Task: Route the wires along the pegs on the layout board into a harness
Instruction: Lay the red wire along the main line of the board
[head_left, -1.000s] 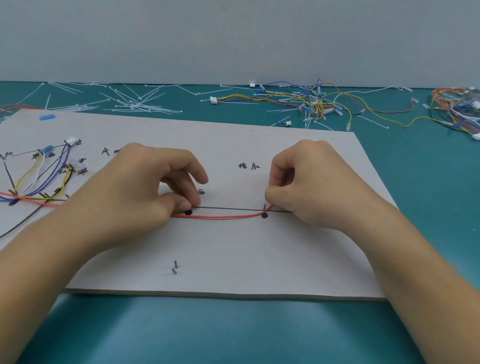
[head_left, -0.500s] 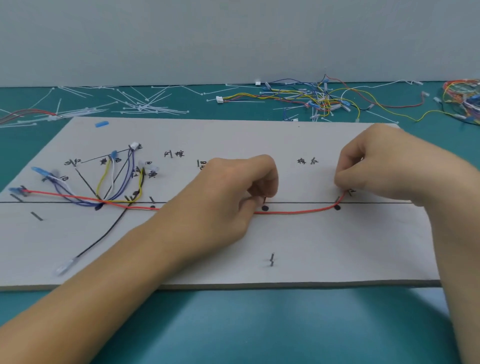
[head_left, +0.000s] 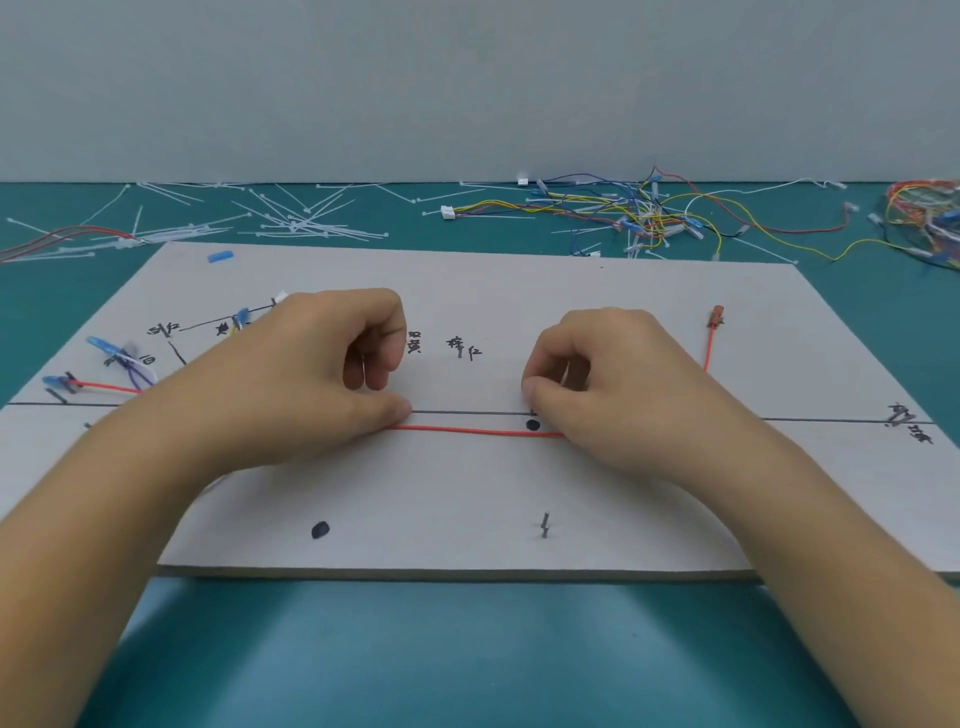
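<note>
Red wire (head_left: 467, 429), L hand (head_left: 291, 384), R hand (head_left: 623, 389), 红 label (head_left: 473, 353)

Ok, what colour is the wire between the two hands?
The wire is red, seen in the head view.

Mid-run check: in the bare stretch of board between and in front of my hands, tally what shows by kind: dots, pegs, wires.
Black dots: 2
Peg: 1
Red wire: 1
Total: 4

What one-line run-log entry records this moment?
step: routing red wire on layout board | left hand: holds wire | right hand: holds wire by black dot
</note>
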